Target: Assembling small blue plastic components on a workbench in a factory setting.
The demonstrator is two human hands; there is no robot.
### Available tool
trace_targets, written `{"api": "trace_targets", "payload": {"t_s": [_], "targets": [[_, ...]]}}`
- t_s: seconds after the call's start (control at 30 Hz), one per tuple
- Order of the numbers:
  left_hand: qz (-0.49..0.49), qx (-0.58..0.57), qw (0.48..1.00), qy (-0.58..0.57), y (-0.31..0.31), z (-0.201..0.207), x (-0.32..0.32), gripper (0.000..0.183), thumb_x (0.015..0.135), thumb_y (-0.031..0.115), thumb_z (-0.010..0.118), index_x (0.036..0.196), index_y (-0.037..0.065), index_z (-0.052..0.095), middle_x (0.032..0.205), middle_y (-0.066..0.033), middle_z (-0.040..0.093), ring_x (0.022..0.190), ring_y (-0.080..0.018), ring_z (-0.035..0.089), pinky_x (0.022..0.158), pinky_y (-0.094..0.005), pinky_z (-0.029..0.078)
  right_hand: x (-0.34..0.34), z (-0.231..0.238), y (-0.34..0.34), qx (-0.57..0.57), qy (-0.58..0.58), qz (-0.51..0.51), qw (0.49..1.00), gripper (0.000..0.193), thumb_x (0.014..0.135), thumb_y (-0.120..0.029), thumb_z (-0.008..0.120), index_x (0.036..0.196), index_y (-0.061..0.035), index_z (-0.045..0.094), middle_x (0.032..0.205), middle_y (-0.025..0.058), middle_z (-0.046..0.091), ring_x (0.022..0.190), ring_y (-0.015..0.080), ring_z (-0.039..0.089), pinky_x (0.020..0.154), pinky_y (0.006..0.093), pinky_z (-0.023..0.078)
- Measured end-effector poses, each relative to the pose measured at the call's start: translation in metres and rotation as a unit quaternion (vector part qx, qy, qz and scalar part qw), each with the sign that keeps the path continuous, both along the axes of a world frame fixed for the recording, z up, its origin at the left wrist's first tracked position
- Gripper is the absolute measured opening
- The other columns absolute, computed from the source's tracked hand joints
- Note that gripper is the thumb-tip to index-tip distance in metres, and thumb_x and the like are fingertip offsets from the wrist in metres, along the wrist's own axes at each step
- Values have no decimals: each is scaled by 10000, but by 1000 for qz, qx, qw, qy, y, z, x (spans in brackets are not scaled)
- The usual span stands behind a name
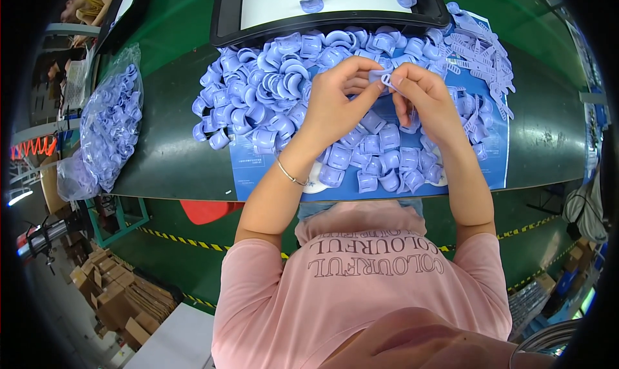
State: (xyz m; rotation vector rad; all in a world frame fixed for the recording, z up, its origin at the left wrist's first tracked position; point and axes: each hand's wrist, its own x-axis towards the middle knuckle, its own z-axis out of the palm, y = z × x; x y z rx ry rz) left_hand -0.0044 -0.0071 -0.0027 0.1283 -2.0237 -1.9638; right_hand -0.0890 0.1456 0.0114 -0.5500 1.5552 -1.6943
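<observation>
Over the middle of the bench, my left hand and my right hand meet fingertip to fingertip. Both pinch a small light-purple plastic piece with a slot in its end. Fingers cover most of it, so I cannot tell whether it is one part or two joined. Around and beneath my hands lies a heap of curved light-purple plastic pieces, some in a looser group closer to me. Slotted light-purple straps are piled beyond my right hand.
A black-rimmed tray with a white bottom stands at the far side, holding two curved pieces. Blue printed sheets lie under the heap on the dark bench. At the left edge sits a clear bag of purple parts.
</observation>
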Motion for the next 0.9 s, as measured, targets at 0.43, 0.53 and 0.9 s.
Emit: {"api": "trace_targets", "payload": {"t_s": [0.43,0.53,0.9], "targets": [[-1,-8,1000,-21,-1,3,1,217,830,-22,655,1042,-52,626,990,-98,653,913,-170,656,809,-262,530,-1,-1,-1,-26,-26,-36,999,191,944,-236,506,853,-75,550,612,12,550,472,70,496,425,183,364],[-2,-8,1000,-16,-1,2,1,217,830,-24,655,1043,-54,626,991,-102,655,917,-174,656,813,-262,532,-1,0,-1,-22,-28,-25,999,188,945,-236,509,867,-70,551,626,19,556,490,72,508,434,185,373],[-7,42,999,-34,-2,3,1,242,823,-34,664,1060,-53,619,961,-98,654,914,-159,656,805,-236,535,1,-2,-2,-21,39,-43,998,192,961,-200,481,861,-50,548,672,28,568,525,82,525,477,194,408]]}}
